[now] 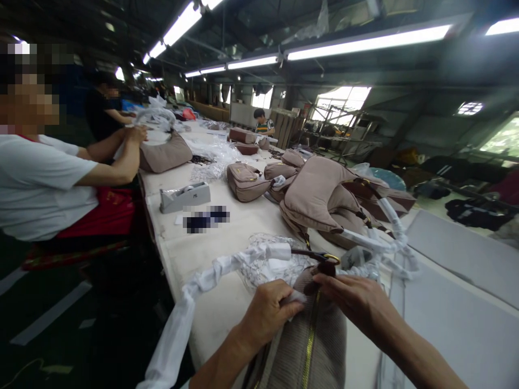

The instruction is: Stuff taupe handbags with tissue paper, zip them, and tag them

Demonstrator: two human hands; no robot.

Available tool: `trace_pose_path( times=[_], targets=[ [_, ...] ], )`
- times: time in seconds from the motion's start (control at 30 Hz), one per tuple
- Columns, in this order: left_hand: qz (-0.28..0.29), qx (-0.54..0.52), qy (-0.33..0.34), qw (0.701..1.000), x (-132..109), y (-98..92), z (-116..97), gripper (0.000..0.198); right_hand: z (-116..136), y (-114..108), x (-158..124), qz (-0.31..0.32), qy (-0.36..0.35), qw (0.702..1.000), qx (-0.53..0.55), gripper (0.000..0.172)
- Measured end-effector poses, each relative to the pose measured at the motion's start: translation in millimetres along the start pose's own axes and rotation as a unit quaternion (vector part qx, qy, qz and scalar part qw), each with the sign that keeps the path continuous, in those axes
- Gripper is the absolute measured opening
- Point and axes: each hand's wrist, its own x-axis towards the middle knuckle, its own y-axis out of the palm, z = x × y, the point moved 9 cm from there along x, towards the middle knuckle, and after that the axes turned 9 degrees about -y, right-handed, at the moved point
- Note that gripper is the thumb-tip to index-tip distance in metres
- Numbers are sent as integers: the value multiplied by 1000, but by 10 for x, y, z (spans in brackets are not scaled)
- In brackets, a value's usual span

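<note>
A taupe ribbed bag [324,340] with a gold zipper lies below my hands at the bottom centre. My left hand [270,310] is closed, pinching a piece of white wrapping [297,296] against the bag's left side. On the right, my right hand [357,294] has its fingers pressed together on the dark brown leather tab [320,278] at the bag's top end, beside a gold ring [331,259]. The strap [214,270], wrapped in white material, runs from that end down to the lower left.
Several taupe bags [312,189] are piled behind my hands. A grey tape dispenser [185,196] and a phone-like blurred object stand on the white table [174,243]. At left a person in a white shirt [40,178] handles another bag [166,154]. Grey boards [462,308] lie at right.
</note>
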Motion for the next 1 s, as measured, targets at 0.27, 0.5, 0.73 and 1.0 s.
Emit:
trace_pose_path(
  times=[0.27, 0.5, 0.73, 1.0],
  targets=[
    [6, -53, -16, 998, 86, 17, -70, 32, 46, 34, -9, 0, -26, 999, -42, 24],
    [18, -117, -50, 992, 262, 30, -164, 30, -6, -24, -81, -54, 3, 998, 30, 24],
    [-47, -24, -23, 998, 391, -27, -393, 22, -159, -139, -185, -125, 90, 982, 105, 20],
    [6, -39, 9, 999, 295, 58, -557, 19, -210, 74, -75, -27, 157, 972, 174, 26]
  ],
)
